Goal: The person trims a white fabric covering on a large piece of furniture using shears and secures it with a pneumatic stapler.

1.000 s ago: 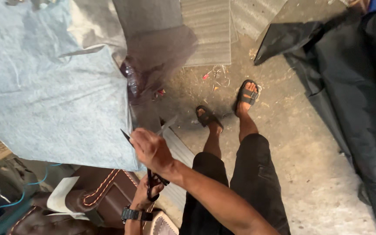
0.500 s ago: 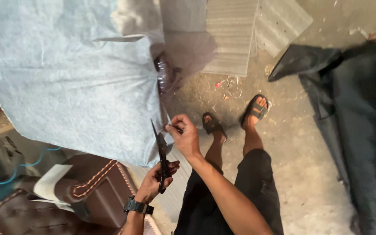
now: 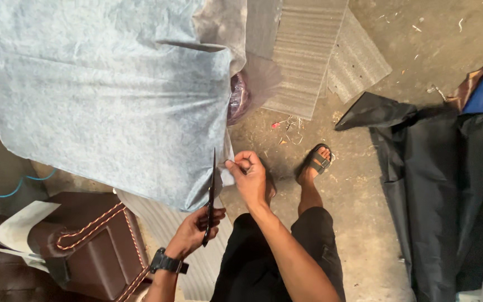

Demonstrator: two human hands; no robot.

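At left lies a brown padded seat cushion (image 3: 93, 246). The left hand (image 3: 197, 226), w/ wristwatch, is closed around black scissors (image 3: 211, 196), blades pointing up along the edge of the light blue fabric sheet (image 3: 102, 95). Right hand (image 3: 250, 176) pinches this fabric edge, prob. to keep it tight for the blades. Far right: black cloth (image 3: 437, 184) on floor.

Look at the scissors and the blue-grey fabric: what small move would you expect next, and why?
Probably close the scissors and advance along the edge. The left hand holds them upright at the edge of the blue-grey fabric, while the right hand pinches the strip beside the blades, apparently keeping it taut.
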